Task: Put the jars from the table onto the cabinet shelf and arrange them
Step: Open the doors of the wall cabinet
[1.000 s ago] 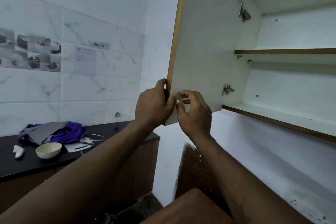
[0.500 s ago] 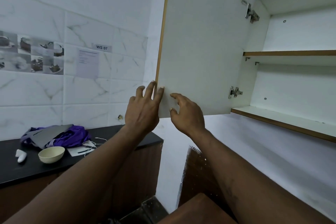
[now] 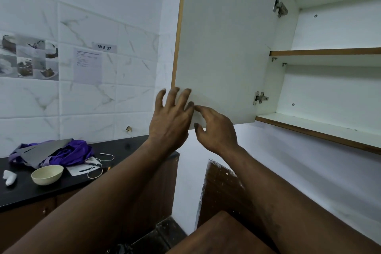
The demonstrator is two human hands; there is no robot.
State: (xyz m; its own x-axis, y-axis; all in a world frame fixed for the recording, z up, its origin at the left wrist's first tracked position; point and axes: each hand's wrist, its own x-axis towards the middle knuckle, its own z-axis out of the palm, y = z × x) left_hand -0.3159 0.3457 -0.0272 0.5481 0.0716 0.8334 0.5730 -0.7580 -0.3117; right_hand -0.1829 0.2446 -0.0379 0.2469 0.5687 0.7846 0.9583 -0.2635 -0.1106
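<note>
Head view. Door (image 3: pixel 222 47) stands wide open. Left hand (image 3: pixel 171 119): fingers spread straight at the door's lower free corner. Right hand (image 3: pixel 216 132), just beside it: fingers loosely bent, holding nothing, and whether they touch the door is unclear. Shelf (image 3: pixel 309 128) lies right of the fingers. No jars are in sight. The counter (image 3: pixel 24 194), down-left, carries a bowl (image 3: pixel 47 174). Best to leave the door fully open, then turn to fetch the jars.

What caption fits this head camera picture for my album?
Left hand and right hand raised at the lower corner of the open cabinet door.
</note>
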